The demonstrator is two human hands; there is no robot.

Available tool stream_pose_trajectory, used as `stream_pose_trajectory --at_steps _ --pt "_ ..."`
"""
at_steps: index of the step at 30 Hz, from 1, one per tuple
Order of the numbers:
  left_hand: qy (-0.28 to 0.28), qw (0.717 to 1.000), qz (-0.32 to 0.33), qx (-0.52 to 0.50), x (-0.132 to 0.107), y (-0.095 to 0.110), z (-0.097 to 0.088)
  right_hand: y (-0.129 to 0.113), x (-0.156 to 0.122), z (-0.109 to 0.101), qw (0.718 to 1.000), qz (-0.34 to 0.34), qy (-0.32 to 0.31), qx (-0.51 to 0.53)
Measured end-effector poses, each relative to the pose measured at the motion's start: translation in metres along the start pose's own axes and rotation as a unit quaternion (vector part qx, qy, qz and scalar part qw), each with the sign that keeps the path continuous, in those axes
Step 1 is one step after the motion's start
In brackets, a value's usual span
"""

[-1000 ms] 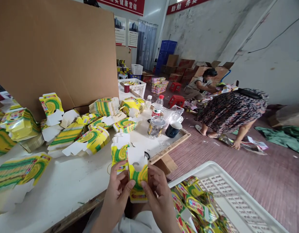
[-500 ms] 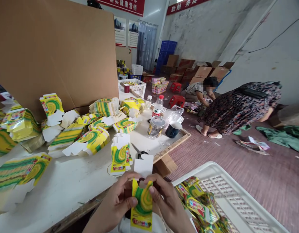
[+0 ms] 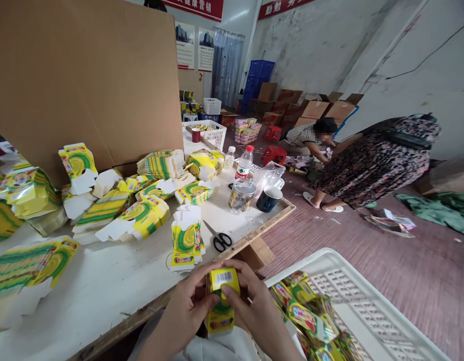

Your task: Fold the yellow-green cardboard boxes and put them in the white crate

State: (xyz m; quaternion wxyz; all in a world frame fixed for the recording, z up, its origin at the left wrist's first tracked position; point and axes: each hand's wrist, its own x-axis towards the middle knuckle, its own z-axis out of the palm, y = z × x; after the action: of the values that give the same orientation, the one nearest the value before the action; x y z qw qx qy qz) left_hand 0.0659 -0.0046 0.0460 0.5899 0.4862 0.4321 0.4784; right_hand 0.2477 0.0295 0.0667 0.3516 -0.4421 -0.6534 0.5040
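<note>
Between both hands, just in front of my body, is a small yellow-and-green printed carton (image 3: 221,323) with its barcode flap folded over at the top. My left hand (image 3: 192,306) grips its left side, thumb on the front face. On the right side, my right hand (image 3: 252,303) presses its thumb just below the barcode, fingers wrapped behind. A small stack of flat cartons (image 3: 185,240) lies on the white table (image 3: 104,281) ahead of my hands. Black-handled scissors (image 3: 221,242) rest beside that stack.
A white plastic crate (image 3: 370,296) with several filled packs (image 3: 310,321) stands at my right. More carton stacks (image 3: 141,218) cover the table's left and back. A bottle (image 3: 244,168), a jar (image 3: 241,195) and a dark mug (image 3: 269,199) stand near its edge. Two people work beyond.
The carton's white top flap, upright before, is now folded down, so the barcode panel shows. My hands have closed in around the carton's top. The standing person beyond has shifted, an arm reaching left.
</note>
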Motion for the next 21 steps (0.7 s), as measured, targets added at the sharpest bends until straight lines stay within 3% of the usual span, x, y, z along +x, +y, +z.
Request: stream_pose_trajectory --at_steps 6,13,16,21 --pt "-0.037 0.999 0.005 -0.026 -0.004 -0.001 -0.004 -0.001 0.006 0.004 0.987 0.018 0.023 -0.157" --pt "-0.037 0.997 0.000 -0.063 -0.002 0.004 -0.002 -0.001 0.004 0.008 0.981 0.008 0.027 -0.194" --pt "-0.014 0.997 -0.008 -0.071 -0.003 0.007 -0.002 0.002 0.004 0.006 0.981 -0.004 0.033 -0.190" --pt "0.006 0.991 -0.038 -0.131 -0.003 0.008 0.000 0.003 0.006 -0.002 0.991 -0.089 0.035 -0.091"
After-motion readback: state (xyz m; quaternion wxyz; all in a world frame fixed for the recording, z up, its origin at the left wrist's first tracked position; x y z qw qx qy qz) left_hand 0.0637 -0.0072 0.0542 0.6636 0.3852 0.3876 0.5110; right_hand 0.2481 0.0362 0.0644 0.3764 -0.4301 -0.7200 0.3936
